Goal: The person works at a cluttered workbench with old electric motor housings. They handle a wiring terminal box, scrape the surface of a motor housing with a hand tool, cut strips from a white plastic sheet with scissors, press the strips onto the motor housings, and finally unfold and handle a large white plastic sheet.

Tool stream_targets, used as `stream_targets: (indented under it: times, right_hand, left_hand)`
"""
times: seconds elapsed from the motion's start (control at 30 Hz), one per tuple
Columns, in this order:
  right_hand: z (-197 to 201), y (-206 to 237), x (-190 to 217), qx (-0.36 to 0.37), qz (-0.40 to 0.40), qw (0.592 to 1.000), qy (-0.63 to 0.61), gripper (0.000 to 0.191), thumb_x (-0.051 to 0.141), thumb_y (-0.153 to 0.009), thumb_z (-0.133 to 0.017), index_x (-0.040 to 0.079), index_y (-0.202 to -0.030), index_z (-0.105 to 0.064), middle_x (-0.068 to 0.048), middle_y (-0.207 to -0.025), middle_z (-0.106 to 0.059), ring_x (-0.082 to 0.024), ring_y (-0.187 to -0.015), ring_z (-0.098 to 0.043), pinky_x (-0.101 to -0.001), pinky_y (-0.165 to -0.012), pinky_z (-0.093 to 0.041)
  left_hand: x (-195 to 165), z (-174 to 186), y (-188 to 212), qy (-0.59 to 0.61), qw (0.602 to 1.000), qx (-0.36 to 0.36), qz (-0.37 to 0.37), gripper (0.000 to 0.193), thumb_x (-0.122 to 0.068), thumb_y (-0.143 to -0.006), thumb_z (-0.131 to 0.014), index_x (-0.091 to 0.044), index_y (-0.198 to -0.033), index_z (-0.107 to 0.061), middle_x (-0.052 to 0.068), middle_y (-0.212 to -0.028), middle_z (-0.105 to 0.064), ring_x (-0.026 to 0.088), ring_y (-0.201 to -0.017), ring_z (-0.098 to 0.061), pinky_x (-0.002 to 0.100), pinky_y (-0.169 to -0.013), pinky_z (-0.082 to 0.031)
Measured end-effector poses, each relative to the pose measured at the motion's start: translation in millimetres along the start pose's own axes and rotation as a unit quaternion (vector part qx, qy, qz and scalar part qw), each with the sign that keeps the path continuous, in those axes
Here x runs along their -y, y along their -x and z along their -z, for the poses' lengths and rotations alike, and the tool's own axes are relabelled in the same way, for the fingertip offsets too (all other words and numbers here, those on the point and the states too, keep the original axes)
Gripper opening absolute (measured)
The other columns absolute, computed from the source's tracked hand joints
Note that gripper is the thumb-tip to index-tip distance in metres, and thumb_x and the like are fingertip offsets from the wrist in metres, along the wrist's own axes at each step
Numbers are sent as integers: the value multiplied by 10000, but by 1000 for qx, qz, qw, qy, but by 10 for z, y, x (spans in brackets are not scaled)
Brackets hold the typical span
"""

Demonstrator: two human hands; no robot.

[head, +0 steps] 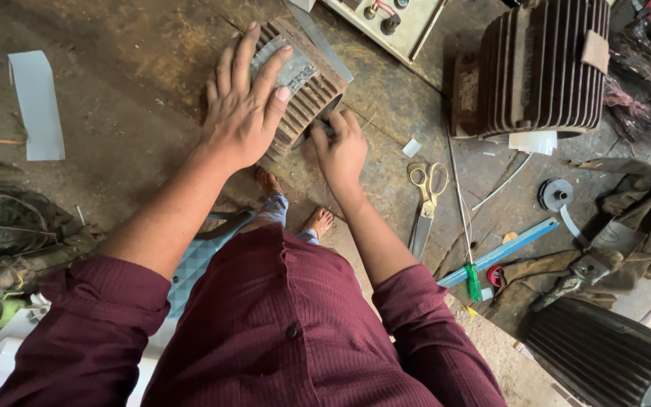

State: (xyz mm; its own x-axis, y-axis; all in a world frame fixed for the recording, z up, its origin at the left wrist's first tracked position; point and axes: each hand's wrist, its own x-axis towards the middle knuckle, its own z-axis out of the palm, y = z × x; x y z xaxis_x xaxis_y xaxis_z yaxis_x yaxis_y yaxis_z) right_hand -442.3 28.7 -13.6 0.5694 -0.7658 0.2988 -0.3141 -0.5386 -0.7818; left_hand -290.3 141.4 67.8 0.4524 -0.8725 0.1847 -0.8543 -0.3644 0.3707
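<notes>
The left hand (pixel 244 105) is lying spread flat on the small ribbed motor (pixel 307 87), which is sitting on the floor at twelve o'clock from the person. The right hand (pixel 340 147) is curling its fingers against the motor's open end at five o'clock; scissors (pixel 427 203) are lying at three o'clock of that hand.

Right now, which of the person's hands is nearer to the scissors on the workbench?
Right. The right hand works at the ribbed motor housing's open end, just left of the scissors; the left hand lies flat on the housing, farther left.

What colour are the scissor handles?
Yellow handles on the scissors, seen in the head view.
</notes>
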Motion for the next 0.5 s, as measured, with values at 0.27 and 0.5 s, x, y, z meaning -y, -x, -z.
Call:
stream_targets:
  times: [0.27, 0.5]
  right_hand:
    - [0, 32, 57, 1, 22, 998, 62, 132, 196, -908, -730, 88, -969, -685, -126, -923, -609, -352, -822, -647, -455, -698, -508]
    - [-5, -79, 41, 37, -19, 997, 70, 146, 221, -878, -743, 101, -946, -695, -111, -910, -645, -357, -788, -670, -456, -688, -530]
  left_hand:
    - [7, -23, 3, -5, 1000, -2, 3, 540, -463, -1169, -323, -251, -1664, -364, 157, -1736, -135, 454, -1570, -181, 659, -1245, -203]
    - [16, -36, -19, -6, 1000, -8, 0, 541, -475, -1168, -300, -254, -1658, -365, 160, -1734, -136, 452, -1578, -183, 658, -1255, -197]
